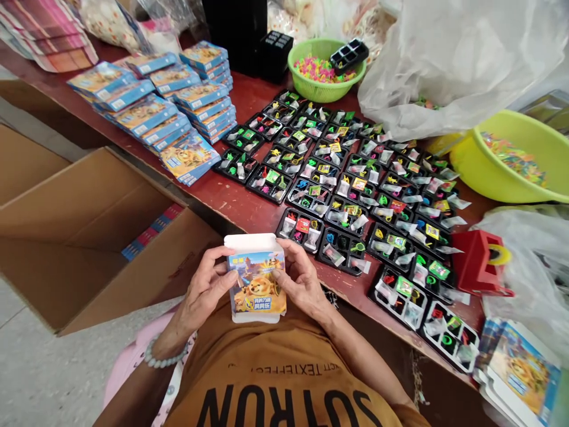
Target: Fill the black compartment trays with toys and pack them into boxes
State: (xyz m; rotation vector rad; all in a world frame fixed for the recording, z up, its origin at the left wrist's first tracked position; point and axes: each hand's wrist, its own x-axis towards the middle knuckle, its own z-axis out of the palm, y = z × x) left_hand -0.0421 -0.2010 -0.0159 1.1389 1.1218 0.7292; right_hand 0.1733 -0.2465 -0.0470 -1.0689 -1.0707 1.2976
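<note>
A small printed box [258,284] with a cartoon dog and white end flaps standing out at top and bottom is held upright in front of the brown shirt. My left hand [208,287] grips its left edge, thumb on the front. On the right edge, my right hand [302,279] holds it the same way. Just beyond the hands, rows of black compartment trays [342,249] filled with small colorful toys and white packets cover much of the red table [235,201]. Whether anything is inside the box is hidden.
Stacked printed boxes [146,112] stand at the back left. An open cardboard carton [111,237] is at the left. Green basket [320,89], yellow basin [466,148], red tape dispenser [478,261] and flat printed boxes [520,367] lie beyond and to the right.
</note>
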